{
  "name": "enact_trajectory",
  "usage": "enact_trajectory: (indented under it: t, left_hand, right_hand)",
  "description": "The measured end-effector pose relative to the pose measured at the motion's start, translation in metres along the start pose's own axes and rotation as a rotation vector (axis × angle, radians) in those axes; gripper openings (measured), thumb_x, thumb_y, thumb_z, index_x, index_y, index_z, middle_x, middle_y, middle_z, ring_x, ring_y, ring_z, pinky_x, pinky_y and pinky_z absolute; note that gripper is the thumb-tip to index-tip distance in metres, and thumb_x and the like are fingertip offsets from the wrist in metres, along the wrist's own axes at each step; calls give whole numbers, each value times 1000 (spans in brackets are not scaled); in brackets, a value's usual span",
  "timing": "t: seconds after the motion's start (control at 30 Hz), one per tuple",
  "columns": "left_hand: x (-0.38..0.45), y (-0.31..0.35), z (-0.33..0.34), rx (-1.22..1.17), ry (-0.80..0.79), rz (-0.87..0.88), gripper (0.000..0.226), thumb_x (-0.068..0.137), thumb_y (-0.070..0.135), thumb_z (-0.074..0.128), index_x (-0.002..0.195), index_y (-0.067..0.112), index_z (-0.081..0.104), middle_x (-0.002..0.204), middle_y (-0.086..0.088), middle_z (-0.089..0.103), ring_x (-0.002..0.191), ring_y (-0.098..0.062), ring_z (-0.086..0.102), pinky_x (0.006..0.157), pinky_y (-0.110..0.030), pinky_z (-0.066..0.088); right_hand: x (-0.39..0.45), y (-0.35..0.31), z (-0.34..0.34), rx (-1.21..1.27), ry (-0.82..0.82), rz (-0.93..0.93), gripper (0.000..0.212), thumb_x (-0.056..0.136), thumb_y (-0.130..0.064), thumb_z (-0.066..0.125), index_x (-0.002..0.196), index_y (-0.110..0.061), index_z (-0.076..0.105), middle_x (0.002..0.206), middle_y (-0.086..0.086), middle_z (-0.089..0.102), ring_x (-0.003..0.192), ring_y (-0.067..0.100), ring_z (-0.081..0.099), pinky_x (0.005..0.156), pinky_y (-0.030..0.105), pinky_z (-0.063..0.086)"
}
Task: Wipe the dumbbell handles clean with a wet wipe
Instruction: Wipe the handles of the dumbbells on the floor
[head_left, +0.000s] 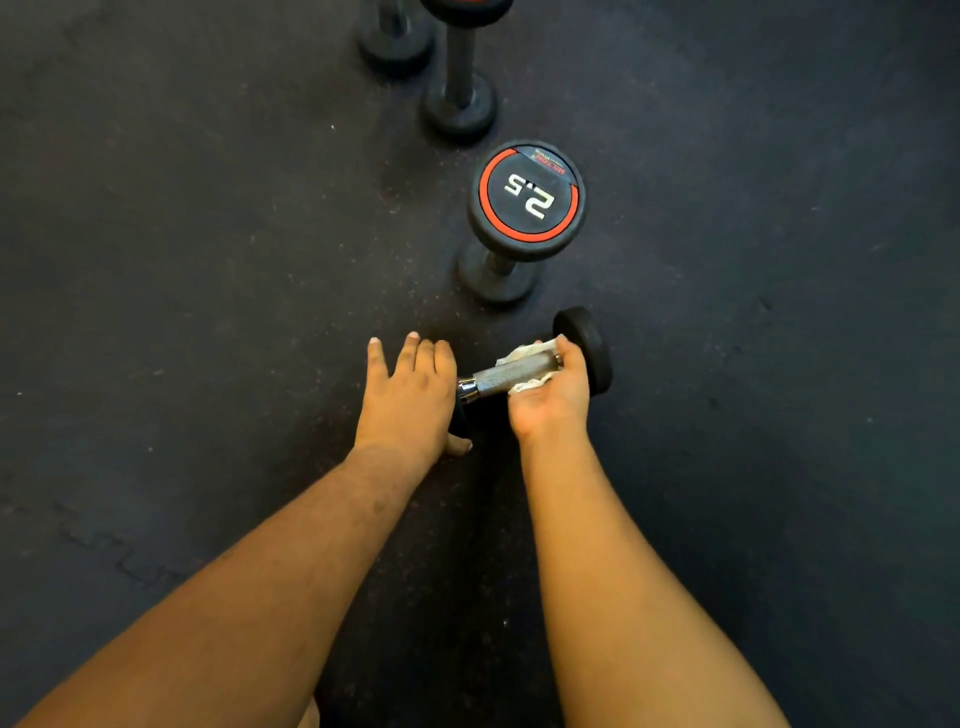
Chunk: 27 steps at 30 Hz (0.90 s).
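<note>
Right hand (550, 389) wraps a crumpled white wipe (522, 358) round the dumbbell's knurled steel handle (506, 375); left hand (410, 389) lies flat-fingered on its near-left end, over the speckled dark rubber floor (208, 260).

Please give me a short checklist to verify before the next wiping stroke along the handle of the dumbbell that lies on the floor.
1. Wet wipe wrapped around the handle: ok, it lies under the right hand.
2. Left hand steadies the near weight end: ok, straight fingers rest on it.
3. Lying dumbbell stays on the floor: ok.
4. Upright 2.5 dumbbell out of the stroke's path: ok, it stands apart.
5. Wipe still wet: cannot tell.
</note>
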<state>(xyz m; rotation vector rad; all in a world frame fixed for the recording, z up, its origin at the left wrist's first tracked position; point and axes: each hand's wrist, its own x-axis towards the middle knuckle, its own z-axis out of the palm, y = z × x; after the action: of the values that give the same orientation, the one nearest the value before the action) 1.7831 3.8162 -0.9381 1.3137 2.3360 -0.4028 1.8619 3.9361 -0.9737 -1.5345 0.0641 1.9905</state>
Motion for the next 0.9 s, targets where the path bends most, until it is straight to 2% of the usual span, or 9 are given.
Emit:
enact_trajectory:
  t: [0.07, 0.2, 0.33, 0.4, 0.47, 0.57, 0.67, 0.77, 0.9]
  left_hand:
    - [2, -1, -1, -13, 2, 1, 127, 66, 72, 78, 155, 4, 18, 160, -10, 32, 156, -26, 16, 123, -62, 10]
    - [1, -1, -1, -25, 1, 7, 126, 67, 71, 78, 154, 4, 17, 160, -11, 32, 156, -26, 15, 123, -62, 9]
    - [1, -1, 1, -27, 6, -4, 128, 65, 71, 79, 155, 4, 17, 161, -11, 31, 156, -26, 15, 122, -62, 9]
    - [1, 0, 1, -20, -2, -2, 128, 66, 71, 78, 155, 4, 16, 161, -11, 30, 156, -26, 15, 122, -63, 10]
    - [1, -1, 2, -17, 4, 3, 127, 67, 70, 78, 155, 4, 16, 161, -11, 30, 156, -26, 14, 122, -63, 10]
    - [0, -1, 0, -24, -5, 7, 123, 70, 64, 79, 156, 5, 14, 162, -12, 29, 157, -26, 12, 122, -64, 11]
    - [-1, 0, -1, -17, -18, 0, 124, 71, 65, 79, 156, 4, 13, 163, -12, 28, 157, -26, 11, 123, -64, 10]
    - [1, -1, 0, -31, -9, 4, 126, 67, 70, 78, 156, 5, 15, 162, -11, 29, 157, -25, 12, 122, -63, 9]
    - [-1, -2, 1, -39, -18, 14, 125, 71, 67, 78, 157, 5, 13, 163, -11, 26, 157, -25, 10, 123, -63, 9]
  right_hand:
    - [0, 2, 0, -24, 20, -5, 16, 95, -24, 62, 86, -11, 62, 70, 4, 65, 72, 21, 62, 82, 40, 52]
    - [-21, 28, -13, -32, -31, -48, 31, 94, -25, 63, 121, -10, 66, 116, 12, 70, 113, 27, 65, 106, 43, 47]
    - [-14, 9, 7, -54, 23, 23, 19, 94, -34, 62, 86, -17, 60, 81, 3, 60, 77, 20, 59, 79, 36, 47]
    - [-6, 2, 4, -20, 7, 36, 18, 94, -31, 63, 82, -18, 59, 78, 1, 57, 70, 18, 58, 75, 37, 49]
    - [-7, 9, -5, -27, -30, 17, 15, 95, -30, 63, 94, -16, 65, 88, 4, 64, 81, 20, 63, 83, 39, 52]
    - [-22, 31, -14, -14, -69, 32, 31, 97, -33, 59, 122, -16, 67, 115, 9, 69, 109, 24, 64, 103, 41, 47]
    - [-20, 34, -9, -106, -74, 85, 17, 96, -31, 58, 96, -17, 67, 93, 7, 67, 88, 22, 64, 88, 37, 50]
    - [0, 6, -2, -43, -75, 82, 23, 94, -30, 60, 75, -17, 58, 71, 2, 57, 68, 20, 57, 77, 37, 50]
    - [-6, 21, -12, -122, -41, 18, 15, 96, -26, 60, 93, -12, 65, 90, 9, 66, 84, 23, 64, 84, 39, 52]
